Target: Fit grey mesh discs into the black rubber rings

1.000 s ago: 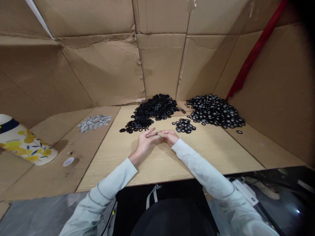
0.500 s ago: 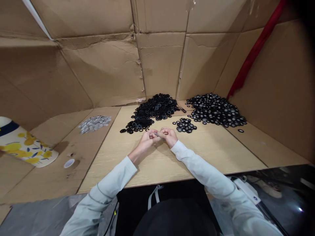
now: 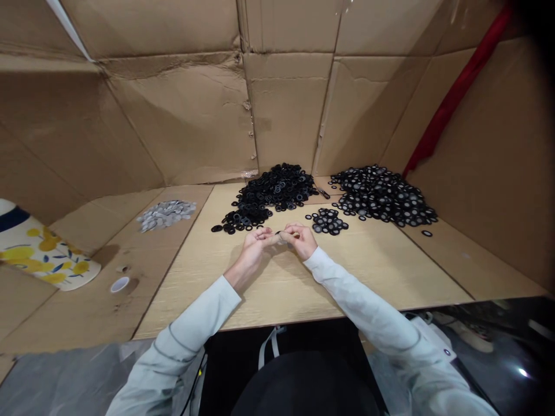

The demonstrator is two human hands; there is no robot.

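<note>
Over the middle of the light wooden board (image 3: 277, 289), my left hand (image 3: 256, 242) and my right hand (image 3: 300, 240) meet at the fingertips. Between them they pinch a small black ring (image 3: 280, 233), with something pale and grey at it, partly hidden by the fingers. Just behind my hands lies a heap of black rings (image 3: 277, 188). Beyond my right hand is a small group of black rings with grey centres (image 3: 328, 222), and a larger heap of the same pieces (image 3: 381, 193) lies behind it to the right.
Grey discs (image 3: 167, 215) form a pile at the left. A patterned bottle (image 3: 52, 254) and a white tape roll (image 3: 120, 284) are at the far left. A small dark tool (image 3: 322, 192) lies between the heaps. Cardboard walls (image 3: 182, 121) enclose the back and sides.
My fingers have shifted on the held piece; a black ring now shows between them where a grey disc showed before. The view has moved slightly.
</note>
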